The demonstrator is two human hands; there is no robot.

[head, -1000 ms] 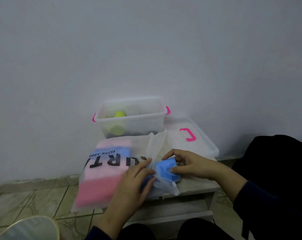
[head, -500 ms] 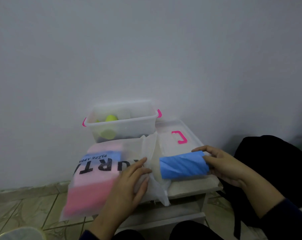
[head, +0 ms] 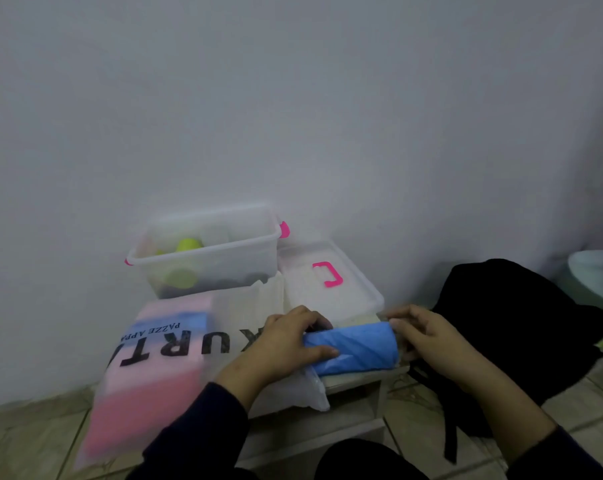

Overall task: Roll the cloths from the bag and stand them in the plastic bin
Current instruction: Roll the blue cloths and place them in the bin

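Left of the fingers: a frosted bag (head: 161, 358) with black lettering, pink and blue cloths blurred inside, lower corner hanging off the low table (head: 357, 375). Beyond the fingertips: a clear plastic bin (head: 206, 254) with pink latches, yellow-green rolls standing inside, other contents too dim to name. Left hand (head: 286, 341) clasped over the left end of a rolled blue cloth (head: 353, 348), thumb along the front, fingers curled behind and partly hidden. Right hand (head: 428, 337) pinching the right end, fingertips concealed by the roll. Behind the right fingers, a lid (head: 327, 282) with pink handle; further right, a black bag (head: 521, 327), partly cropped.
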